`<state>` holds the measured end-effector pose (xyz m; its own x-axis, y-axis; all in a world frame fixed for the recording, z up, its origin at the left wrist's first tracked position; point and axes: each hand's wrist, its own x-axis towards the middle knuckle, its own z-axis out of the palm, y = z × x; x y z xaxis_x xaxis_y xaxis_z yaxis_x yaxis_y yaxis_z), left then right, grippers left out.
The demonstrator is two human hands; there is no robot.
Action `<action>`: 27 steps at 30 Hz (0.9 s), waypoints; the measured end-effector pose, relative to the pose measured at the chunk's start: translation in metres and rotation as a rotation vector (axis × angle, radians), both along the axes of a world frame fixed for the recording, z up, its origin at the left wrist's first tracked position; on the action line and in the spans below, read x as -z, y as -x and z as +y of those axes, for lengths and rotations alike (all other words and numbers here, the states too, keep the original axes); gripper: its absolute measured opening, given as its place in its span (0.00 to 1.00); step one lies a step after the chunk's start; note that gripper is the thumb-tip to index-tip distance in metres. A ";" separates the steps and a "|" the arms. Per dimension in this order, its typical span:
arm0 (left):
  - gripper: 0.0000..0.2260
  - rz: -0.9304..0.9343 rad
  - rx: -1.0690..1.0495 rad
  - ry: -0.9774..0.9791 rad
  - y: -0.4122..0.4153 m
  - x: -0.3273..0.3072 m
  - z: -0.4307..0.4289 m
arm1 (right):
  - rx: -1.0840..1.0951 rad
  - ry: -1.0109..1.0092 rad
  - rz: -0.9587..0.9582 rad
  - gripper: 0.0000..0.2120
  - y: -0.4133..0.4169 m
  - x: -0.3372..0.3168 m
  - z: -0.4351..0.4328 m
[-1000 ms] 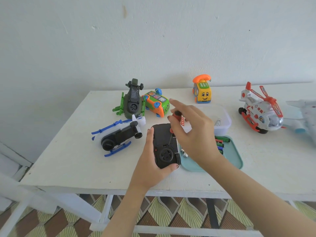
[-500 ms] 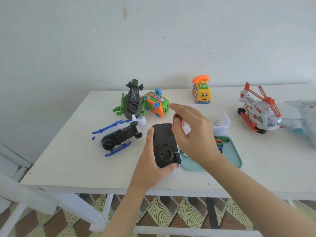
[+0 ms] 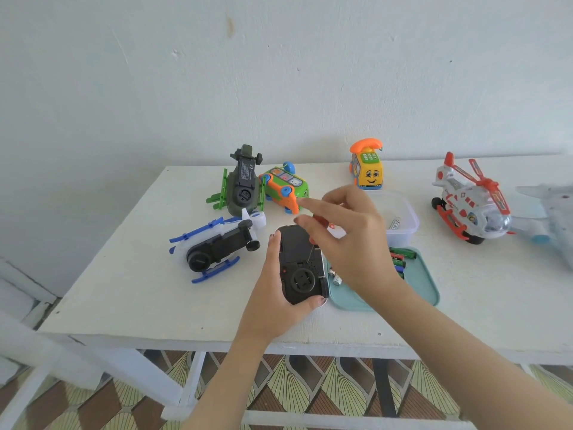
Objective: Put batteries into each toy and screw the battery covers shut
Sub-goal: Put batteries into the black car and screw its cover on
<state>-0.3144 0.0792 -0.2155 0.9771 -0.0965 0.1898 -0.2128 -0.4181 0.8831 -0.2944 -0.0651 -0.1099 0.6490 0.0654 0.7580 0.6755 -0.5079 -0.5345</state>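
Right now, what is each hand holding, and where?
Left hand grips the black toy around its sides; right hand pinches the screwdriver by its red handle.

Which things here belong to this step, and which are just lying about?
In use: left hand, black toy, right hand, red screwdriver.
Lying about: green helicopter, blue-white helicopter, orange-green car, yellow phone toy, red-white helicopter, teal tray, clear tub.

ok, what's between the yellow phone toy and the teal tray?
A clear plastic tub sits there, with the right hand covering its left part; this shows in the head view.
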 end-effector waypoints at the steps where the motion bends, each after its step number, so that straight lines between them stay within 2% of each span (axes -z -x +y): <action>1: 0.54 -0.004 -0.002 -0.001 0.000 0.001 0.000 | 0.005 0.004 -0.016 0.11 0.000 -0.001 0.000; 6: 0.54 -0.002 -0.006 0.008 0.000 0.002 0.001 | -0.006 0.043 0.036 0.16 0.005 0.003 -0.001; 9: 0.54 -0.002 -0.008 0.005 0.001 0.001 0.000 | -0.009 0.012 0.016 0.13 0.003 0.005 -0.002; 18: 0.54 -0.001 -0.010 -0.004 0.002 0.000 0.001 | -0.055 0.005 0.018 0.14 0.006 0.007 -0.001; 23: 0.54 0.002 -0.013 0.000 0.002 0.000 0.001 | -0.005 -0.040 -0.027 0.13 0.004 0.009 -0.002; 27: 0.54 0.007 -0.010 0.003 0.003 0.000 0.001 | -0.076 0.002 0.056 0.16 0.005 0.005 -0.004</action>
